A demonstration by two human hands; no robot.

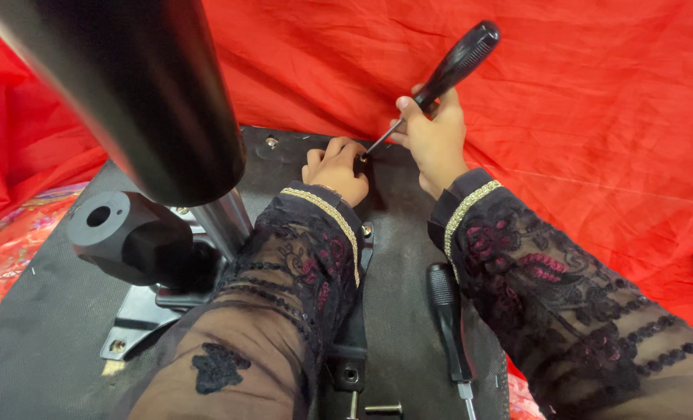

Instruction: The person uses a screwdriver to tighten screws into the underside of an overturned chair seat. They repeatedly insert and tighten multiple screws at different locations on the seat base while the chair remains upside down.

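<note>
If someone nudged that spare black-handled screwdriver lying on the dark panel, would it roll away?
The spare screwdriver has a rounded handle, so it would probably roll a little. The dark panel looks rough and matte, which likely slows it. Its handle seems ribbed, so it should be easy to grip, and it looks rigid, not floppy.

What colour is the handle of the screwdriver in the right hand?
Black, seen in the head view: the screwdriver in the right hand.
</note>
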